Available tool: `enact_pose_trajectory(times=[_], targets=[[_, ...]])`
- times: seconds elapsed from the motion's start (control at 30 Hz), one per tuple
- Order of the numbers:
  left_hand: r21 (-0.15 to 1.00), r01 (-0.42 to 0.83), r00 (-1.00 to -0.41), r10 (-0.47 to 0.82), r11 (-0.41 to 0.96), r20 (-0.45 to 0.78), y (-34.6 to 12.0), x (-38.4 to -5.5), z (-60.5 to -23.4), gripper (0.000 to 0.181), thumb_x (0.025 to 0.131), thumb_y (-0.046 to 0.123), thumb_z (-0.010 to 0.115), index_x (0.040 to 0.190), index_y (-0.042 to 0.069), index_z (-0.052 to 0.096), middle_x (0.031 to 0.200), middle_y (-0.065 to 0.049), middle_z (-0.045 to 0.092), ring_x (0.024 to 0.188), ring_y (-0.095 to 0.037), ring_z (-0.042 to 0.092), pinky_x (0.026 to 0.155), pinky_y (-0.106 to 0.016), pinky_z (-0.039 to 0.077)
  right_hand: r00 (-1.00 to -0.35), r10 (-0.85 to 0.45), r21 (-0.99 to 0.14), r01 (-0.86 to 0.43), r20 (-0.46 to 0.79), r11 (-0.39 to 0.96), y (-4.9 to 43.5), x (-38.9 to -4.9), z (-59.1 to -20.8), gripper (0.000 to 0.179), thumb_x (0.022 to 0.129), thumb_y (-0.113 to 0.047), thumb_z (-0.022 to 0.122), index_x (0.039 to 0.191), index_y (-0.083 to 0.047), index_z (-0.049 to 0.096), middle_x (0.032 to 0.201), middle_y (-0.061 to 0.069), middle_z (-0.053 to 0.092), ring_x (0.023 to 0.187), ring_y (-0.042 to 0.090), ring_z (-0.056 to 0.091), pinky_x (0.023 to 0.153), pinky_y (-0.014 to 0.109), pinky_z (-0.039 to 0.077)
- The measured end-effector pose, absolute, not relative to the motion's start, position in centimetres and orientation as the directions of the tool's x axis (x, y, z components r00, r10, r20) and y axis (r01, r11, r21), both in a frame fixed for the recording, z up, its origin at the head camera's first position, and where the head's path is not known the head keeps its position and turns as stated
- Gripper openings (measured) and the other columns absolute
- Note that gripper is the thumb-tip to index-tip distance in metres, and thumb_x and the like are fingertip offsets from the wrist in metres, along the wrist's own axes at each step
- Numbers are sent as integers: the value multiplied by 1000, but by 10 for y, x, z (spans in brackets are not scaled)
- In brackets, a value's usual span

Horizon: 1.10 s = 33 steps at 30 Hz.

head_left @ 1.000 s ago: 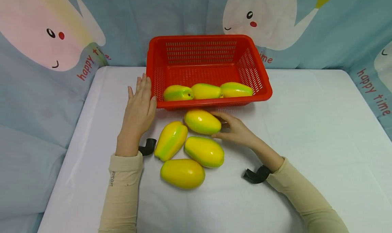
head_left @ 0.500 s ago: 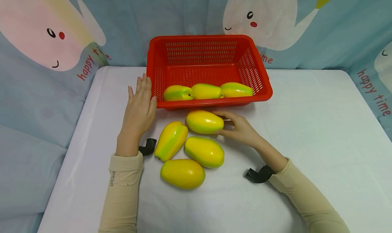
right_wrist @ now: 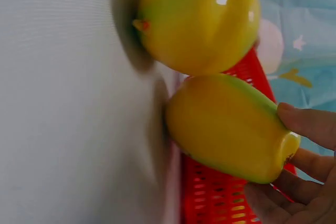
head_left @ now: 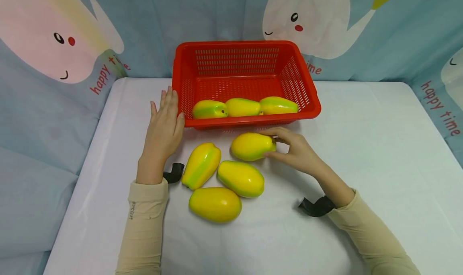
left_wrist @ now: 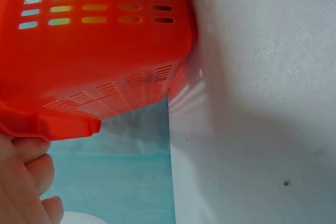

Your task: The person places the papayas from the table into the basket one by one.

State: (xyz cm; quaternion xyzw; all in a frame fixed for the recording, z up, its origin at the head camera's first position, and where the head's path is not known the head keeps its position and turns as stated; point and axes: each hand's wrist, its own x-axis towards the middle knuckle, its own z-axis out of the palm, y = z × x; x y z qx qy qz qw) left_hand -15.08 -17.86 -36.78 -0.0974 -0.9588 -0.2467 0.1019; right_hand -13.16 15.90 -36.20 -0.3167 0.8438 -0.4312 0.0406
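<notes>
My right hand [head_left: 294, 148] grips a yellow-green papaya [head_left: 250, 147] by its narrow end, just in front of the red basket [head_left: 249, 122]. Seen from the right wrist, thumb and fingers curve around that end of the papaya [right_wrist: 226, 127], which tilts with its broad end toward the cloth. My left hand [head_left: 163, 124] lies with straight fingers along the basket's left side, fingertips at the rim. Part of that hand [left_wrist: 26, 177] shows under the rim in the left wrist view. Three papayas [head_left: 243, 107] lie in a row along the basket's front wall.
Three more papayas lie on the white-covered table [head_left: 361, 146]: one slanted [head_left: 201, 165], one in the middle [head_left: 241, 179] and one nearest the front [head_left: 215, 204]. A blue printed curtain [head_left: 217, 13] hangs behind the basket. Black pieces [head_left: 316, 206] sit at both wrists.
My right hand has drawn the papaya to the right and slightly nearer, turning it so its stem end shows. The left hand, basket and other papayas stay put.
</notes>
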Motion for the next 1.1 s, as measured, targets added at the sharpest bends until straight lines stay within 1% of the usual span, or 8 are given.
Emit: enact_pose_trajectory(times=[0.27,0.43,0.6,0.77,0.87,0.97,1.1], targets=[[450,234,-961,134,862,243,-178,-151,-367,59,101,26,31,150,-1,13,157,-10,6,144,-21,0,113,-46,-5,-769,-597,-695,-559,231,451,164,-130,-344,49,76,-7,78,121,-5,61,117,1,63,103,13,56,91,31,48],[450,230,-962,133,863,238,-178,-151,-367,59,100,26,32,150,0,13,157,-10,6,144,-21,0,113,-45,-6,-741,-618,-643,-612,263,461,166,-128,-333,49,73,-4,80,119,-4,63,114,2,64,99,12,55,86,24,46],[452,228,-963,130,862,237,-179,-151,-367,59,100,26,32,150,0,13,157,-10,6,144,-20,-1,113,-45,-6,-705,-641,-623,-656,302,427,168,-128,-323,51,70,0,81,118,-2,63,115,4,64,103,14,56,88,19,44],[453,233,-962,135,860,238,-179,-151,-367,59,100,26,31,150,-1,13,157,-10,6,144,-20,-1,113,-45,-6,-675,-644,-613,-691,360,383,169,-131,-311,54,66,5,81,116,1,63,114,7,65,102,13,57,89,18,44],[452,240,-960,141,859,242,-179,-151,-368,58,101,26,30,149,-1,13,157,-11,6,144,-21,0,113,-45,-6,-670,-632,-620,-698,388,358,169,-133,-303,55,64,8,81,116,1,64,114,7,65,101,11,57,89,19,44],[452,243,-959,142,858,246,-179,-151,-368,59,101,26,30,149,-1,13,157,-10,6,144,-22,0,113,-46,-6,-660,-621,-625,-709,423,327,169,-135,-297,57,62,12,80,116,3,64,114,9,65,102,12,57,89,20,45],[454,244,-958,140,857,250,-180,-152,-368,59,101,26,31,149,-1,13,157,-10,7,144,-22,1,113,-46,-6,-657,-606,-627,-714,448,311,170,-138,-291,56,62,16,78,114,5,63,112,10,65,99,12,57,87,21,46]])
